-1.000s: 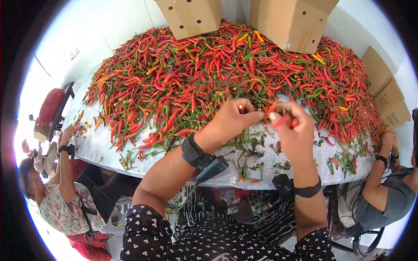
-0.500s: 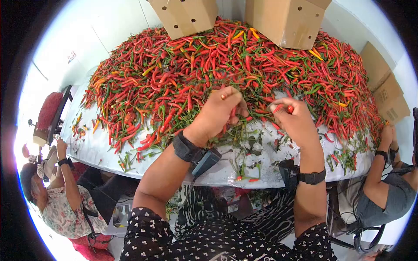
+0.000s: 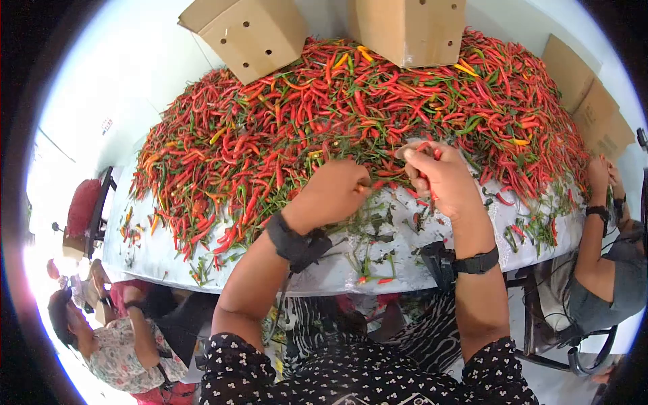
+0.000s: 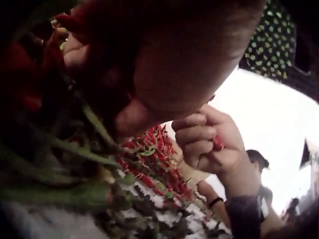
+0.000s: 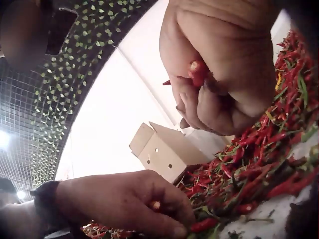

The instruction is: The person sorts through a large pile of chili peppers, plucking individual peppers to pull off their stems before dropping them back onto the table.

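My left hand (image 3: 331,192) is curled, back turned up, low over the near edge of the chili pile (image 3: 283,115). In the right wrist view the cut end of a red chili (image 5: 157,205) shows inside its curled fingers. To the right, my right hand (image 3: 442,177) grips red chilies, one of which pokes out between thumb and fingers in the right wrist view as a red chili end (image 5: 198,72). The two hands are a short way apart. Green stems and leaf scraps (image 3: 371,223) lie beneath them on the pale tabletop (image 3: 317,277).
Two cardboard boxes with round holes, a left box (image 3: 250,40) and a right box (image 3: 408,34), stand at the back of the pile. People sit at both ends, a person in a floral shirt (image 3: 128,351) and a person in grey (image 3: 601,290). Flat cardboard (image 3: 587,101) leans at the right.
My hands met over the pile a second ago, then parted. The left hand has turned back-up and lower; the right hand still grips red chilies. The head view has shifted a little.
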`<state>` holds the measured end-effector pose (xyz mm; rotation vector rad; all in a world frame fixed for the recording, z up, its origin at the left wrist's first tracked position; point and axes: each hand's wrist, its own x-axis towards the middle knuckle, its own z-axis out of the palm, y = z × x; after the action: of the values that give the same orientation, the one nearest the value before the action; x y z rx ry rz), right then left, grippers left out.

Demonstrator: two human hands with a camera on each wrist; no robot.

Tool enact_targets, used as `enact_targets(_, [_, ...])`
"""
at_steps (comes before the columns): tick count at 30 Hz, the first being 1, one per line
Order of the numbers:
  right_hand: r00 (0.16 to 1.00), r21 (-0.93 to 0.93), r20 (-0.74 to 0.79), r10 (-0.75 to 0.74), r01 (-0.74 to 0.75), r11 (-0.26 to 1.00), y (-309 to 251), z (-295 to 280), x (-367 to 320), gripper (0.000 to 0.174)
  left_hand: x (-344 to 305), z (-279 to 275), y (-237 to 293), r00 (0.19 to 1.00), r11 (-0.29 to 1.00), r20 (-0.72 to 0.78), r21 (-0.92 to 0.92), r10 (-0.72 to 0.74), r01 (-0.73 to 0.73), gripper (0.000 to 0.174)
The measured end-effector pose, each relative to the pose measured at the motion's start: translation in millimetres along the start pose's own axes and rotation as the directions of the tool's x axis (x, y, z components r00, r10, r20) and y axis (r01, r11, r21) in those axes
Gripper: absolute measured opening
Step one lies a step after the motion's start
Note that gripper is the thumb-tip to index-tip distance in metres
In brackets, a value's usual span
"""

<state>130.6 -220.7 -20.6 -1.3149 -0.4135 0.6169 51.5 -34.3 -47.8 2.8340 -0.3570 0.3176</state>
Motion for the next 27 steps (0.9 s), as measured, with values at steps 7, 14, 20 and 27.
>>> enact_targets(7, [0.996,-0.070,0.068,0.050,-0.045,0.997,0.6,3.6,-5.3,0.013,7.3,-21.3,18.6,0.993,0.747,-0.021,-0.660,-0.116,0.073,0.012])
enact_targets(14, [0.949,-0.480,-0.019,-0.314,0.267,0.835,15.1,5.5,1.6,0.013,16.2,-19.0,25.4,0.982,0.827,-0.112,-0.558,-0.153,0.066,0.013])
enact_targets(20, [0.955,-0.163,-0.156,-0.252,0.227,0.960,-2.8,11.8,-8.4,0.011,28.9,-22.4,16.3,0.982,0.933,-0.009,-0.315,-0.189,0.177,0.020])
enact_targets(27, [0.977,0.517,-0.213,-0.026,0.135,0.845,-7.8,-23.7,0.5,0.010,40.5,6.7,2.0,0.999,0.999,0.019,0.008,0.050,-0.050,0.020])
